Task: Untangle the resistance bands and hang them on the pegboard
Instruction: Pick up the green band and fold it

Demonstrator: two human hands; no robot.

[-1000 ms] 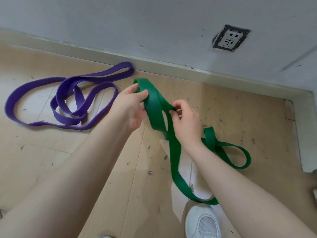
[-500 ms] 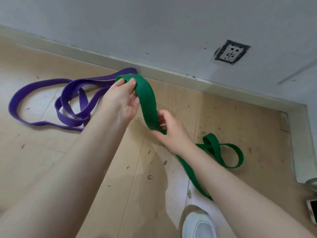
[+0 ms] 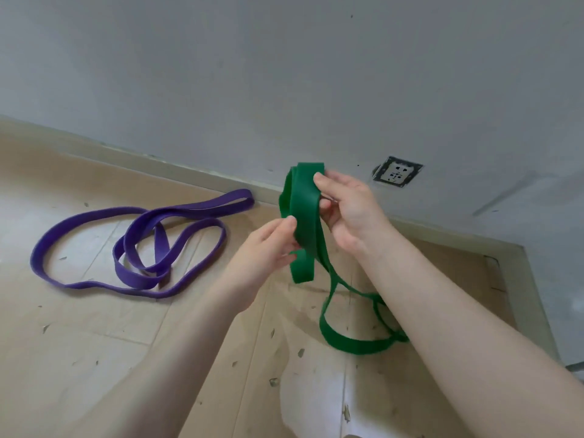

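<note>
A green resistance band (image 3: 305, 216) is lifted in front of me, folded into several loops. My right hand (image 3: 350, 210) grips its upper fold, thumb over the top edge. My left hand (image 3: 268, 251) pinches the band lower down on its left side. The rest of the green band hangs twisted, and its lowest loop reaches the floor behind my right forearm. A purple resistance band (image 3: 142, 248) lies coiled and crossed over itself on the wooden floor to the left, with no hand on it. No pegboard is in view.
A grey wall (image 3: 284, 74) with a skirting board (image 3: 158, 162) runs along the back. A wall socket (image 3: 397, 175) sits low on the wall right of my hands. The wooden floor (image 3: 79, 343) is strewn with small debris.
Both hands have raised the green band off the floor. My right hand moved up to the top fold and my left hand dropped lower. The view tilted up; the shoe left the frame.
</note>
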